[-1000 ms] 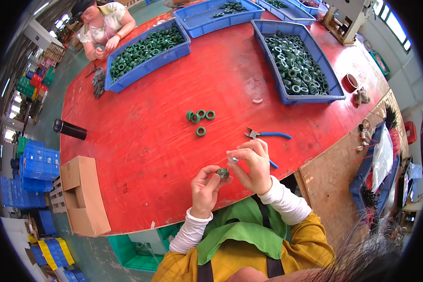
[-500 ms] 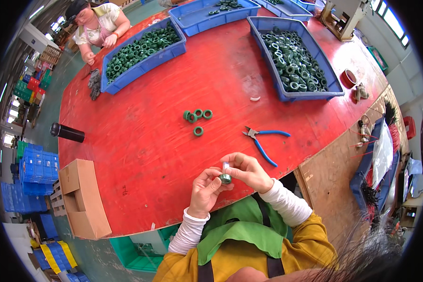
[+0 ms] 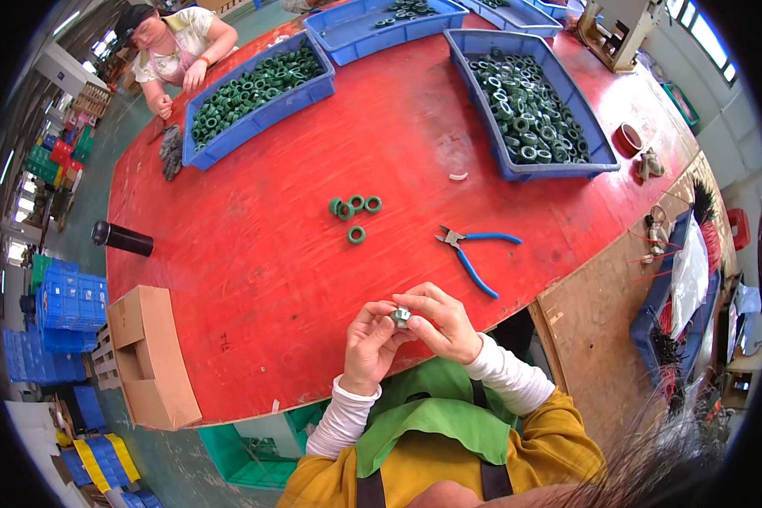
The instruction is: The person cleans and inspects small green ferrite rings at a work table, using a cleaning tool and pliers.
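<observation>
You hold a small grey-green ring core (image 3: pixel 400 317), possibly wound with wire, though it's too small to tell. Below it lies the red table (image 3: pixel 254 254), carrying blue trays (image 3: pixel 597 148) of green rings, blue-handled pliers (image 3: pixel 474 254) and four loose rings (image 3: pixel 354 212). Your left hand (image 3: pixel 368 347) and right hand (image 3: pixel 440 322) pinch the core between fingertips, above the table's near edge.

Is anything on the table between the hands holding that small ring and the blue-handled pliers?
Nothing visible. Both hands, left hand and right hand, pinch the small ring above the near edge of the red table. The blue-handled pliers lie just beyond the right hand, with only bare tabletop between.
</observation>
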`<state>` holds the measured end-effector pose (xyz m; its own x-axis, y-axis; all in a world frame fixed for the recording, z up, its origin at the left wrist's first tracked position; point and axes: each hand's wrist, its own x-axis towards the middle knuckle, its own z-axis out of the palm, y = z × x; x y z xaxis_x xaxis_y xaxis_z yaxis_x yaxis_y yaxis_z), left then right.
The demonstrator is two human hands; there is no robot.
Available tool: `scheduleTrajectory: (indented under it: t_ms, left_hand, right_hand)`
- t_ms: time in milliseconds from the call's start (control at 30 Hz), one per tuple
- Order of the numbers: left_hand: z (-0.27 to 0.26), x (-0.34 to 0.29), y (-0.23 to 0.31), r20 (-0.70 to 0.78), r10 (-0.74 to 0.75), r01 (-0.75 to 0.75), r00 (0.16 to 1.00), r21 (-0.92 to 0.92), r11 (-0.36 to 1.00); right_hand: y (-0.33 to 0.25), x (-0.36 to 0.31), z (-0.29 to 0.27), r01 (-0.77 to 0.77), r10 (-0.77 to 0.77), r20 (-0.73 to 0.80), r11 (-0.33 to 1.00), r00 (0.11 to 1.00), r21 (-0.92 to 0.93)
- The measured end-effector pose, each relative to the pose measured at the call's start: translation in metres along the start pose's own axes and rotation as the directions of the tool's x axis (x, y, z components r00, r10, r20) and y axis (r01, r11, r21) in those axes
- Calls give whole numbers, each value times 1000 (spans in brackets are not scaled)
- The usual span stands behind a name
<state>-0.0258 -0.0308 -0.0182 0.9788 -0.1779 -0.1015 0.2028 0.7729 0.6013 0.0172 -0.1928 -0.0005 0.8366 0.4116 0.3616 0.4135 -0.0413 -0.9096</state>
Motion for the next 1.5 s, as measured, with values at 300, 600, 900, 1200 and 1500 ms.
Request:
scheduleTrajectory:
  t_ms: [300, 600, 900, 1200, 1500]
  left_hand:
    - [-8, 2, -1, -38, -40, 46, 998, 163, 986]
    - [-4, 7, 11, -60, -51, 64, 997, 240, 969]
    - [-3, 6, 5, -95, -27, 46, 995, 197, 979]
    - [0, 13, -5, -159, -41, 20, 986, -132, 991]
    - [0, 9, -16, -154, 54, -67, 987, -80, 995]
  right_hand:
    - [0, -2, 1, -13, 9, -60, 998, 998, -59]
    - [-3, 6, -4, 33, -43, -94, 994, 995, -108]
    - [-2, 7, -2, 302, -329, 40, 804, 944, -513]
    - [-3, -3, 3, 278, -372, -60, 784, 926, -555]
    - [-17, 1, -4, 221, -323, -165, 866, 932, -449]
